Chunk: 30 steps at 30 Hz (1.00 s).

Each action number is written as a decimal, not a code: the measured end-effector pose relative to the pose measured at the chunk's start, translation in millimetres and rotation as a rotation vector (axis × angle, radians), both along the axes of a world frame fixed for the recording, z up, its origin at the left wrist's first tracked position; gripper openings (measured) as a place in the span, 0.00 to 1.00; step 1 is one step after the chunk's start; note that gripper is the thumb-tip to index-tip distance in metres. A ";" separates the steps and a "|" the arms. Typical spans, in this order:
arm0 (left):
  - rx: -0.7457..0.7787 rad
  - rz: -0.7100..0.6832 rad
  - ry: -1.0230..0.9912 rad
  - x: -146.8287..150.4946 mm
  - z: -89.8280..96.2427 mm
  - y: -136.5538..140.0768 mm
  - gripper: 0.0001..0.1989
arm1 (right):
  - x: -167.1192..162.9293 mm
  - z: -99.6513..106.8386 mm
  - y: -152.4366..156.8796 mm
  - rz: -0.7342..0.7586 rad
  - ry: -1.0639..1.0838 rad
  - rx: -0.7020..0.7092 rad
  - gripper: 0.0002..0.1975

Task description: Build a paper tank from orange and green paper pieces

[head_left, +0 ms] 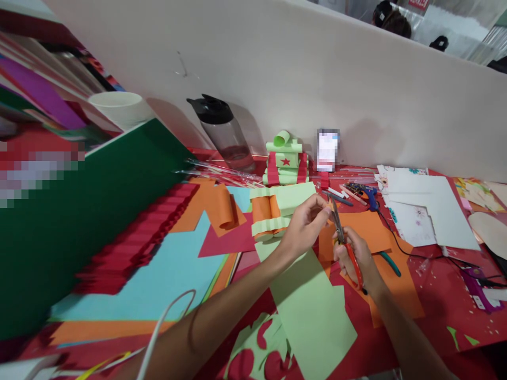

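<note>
My right hand [358, 258] grips a pair of scissors [354, 266] by its red-orange handles, the blades pointing up and away. Close to the blades, my left hand [304, 224] pinches a small piece of orange paper [330, 205], mostly hidden by fingers and scissors. Behind the left wrist lies a light green and orange paper model [265, 211] with rolled parts and wavy strips. A green paper sheet [312, 311] stretches under the forearm. Orange sheets [372, 227] lie beneath the scissors. Further back stands a green paper model [285, 163] with red bands and a star.
A tumbler [225, 132] and a phone [328, 150] lean at the wall. At right are a blue glue gun [371, 198] with its cord and white card [431, 206]. Red pleated paper [138, 237] and a dark green board [99, 221] take up the left. Cut green scraps [263, 343] lie in front.
</note>
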<state>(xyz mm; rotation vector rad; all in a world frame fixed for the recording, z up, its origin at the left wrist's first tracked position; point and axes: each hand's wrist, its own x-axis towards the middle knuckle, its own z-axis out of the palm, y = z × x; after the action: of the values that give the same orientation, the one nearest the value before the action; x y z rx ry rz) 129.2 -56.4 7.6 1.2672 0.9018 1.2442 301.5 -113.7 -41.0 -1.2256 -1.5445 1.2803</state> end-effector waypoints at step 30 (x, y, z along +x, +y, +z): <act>0.020 -0.021 0.028 0.1 -3.2 0.4 0.14 | 1.7 3.7 2.0 0.035 0.028 0.031 0.24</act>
<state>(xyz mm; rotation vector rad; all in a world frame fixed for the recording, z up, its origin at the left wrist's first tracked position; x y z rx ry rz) 129.3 -56.0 4.3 1.3096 0.8961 1.2239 303.2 -111.7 -37.3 -1.1609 -1.5668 1.2855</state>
